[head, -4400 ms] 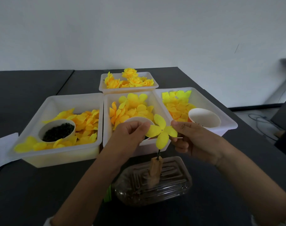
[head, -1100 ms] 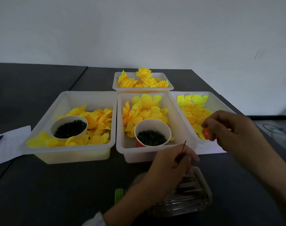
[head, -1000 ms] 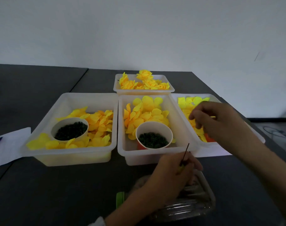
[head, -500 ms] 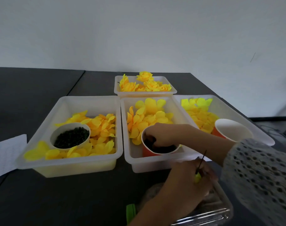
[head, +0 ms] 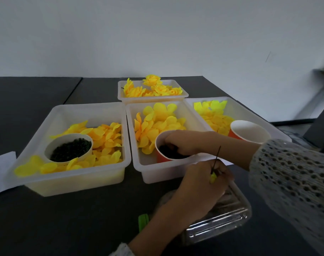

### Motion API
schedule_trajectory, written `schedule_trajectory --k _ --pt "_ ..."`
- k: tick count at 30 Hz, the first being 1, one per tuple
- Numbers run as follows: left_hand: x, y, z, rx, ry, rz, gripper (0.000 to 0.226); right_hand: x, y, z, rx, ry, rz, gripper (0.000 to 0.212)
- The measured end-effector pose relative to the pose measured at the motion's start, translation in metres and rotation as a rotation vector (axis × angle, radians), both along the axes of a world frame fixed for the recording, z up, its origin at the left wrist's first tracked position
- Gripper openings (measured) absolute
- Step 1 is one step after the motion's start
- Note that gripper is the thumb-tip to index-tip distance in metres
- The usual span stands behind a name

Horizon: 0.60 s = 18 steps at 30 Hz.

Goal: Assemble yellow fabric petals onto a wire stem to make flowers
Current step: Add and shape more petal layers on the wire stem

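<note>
The left hand is pinching the thin, springy wire stem low down — right hand at 12 o'clock is reaching into the cup, grip hidden.

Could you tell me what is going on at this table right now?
A person is making yellow fabric flowers. The left hand grips a thin wire stem upright over a clear plastic container. The right hand reaches into an orange paper cup of small dark pieces in the middle tray; whether it has picked one up is hidden. Loose petals fill the trays, and finished flowers sit in the far tray.
</note>
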<state>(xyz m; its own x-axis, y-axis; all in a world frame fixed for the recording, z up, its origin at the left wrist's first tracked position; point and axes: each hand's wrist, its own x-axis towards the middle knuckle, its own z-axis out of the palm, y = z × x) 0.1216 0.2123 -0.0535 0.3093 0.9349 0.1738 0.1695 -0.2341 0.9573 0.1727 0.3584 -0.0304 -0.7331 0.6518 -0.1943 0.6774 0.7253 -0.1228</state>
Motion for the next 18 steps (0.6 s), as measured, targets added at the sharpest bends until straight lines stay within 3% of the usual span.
schedule_trajectory --k 2,4,7,14,18 --pt "0.001 -0.001 0.001 -0.021 -0.003 0.004 0.025 0.002 0.003 0.001 0.035 -0.054 -0.063 0.037" --pt "0.0 -0.002 0.004 -0.042 -0.003 0.0 0.026 0.003 0.004 0.004 0.061 -0.097 -0.081 0.017" --pt "0.001 -0.003 0.006 -0.044 -0.005 -0.002 0.028 0.007 0.001 0.008 0.109 -0.095 -0.1 0.027" --pt "0.002 -0.003 0.004 0.047 0.023 0.023 0.032 0.02 -0.007 0.011 0.078 0.146 -0.139 0.033" --pt "0.002 -0.001 0.003 0.07 0.019 0.012 0.028 0.032 -0.016 0.028 -0.008 0.352 -0.19 0.023"
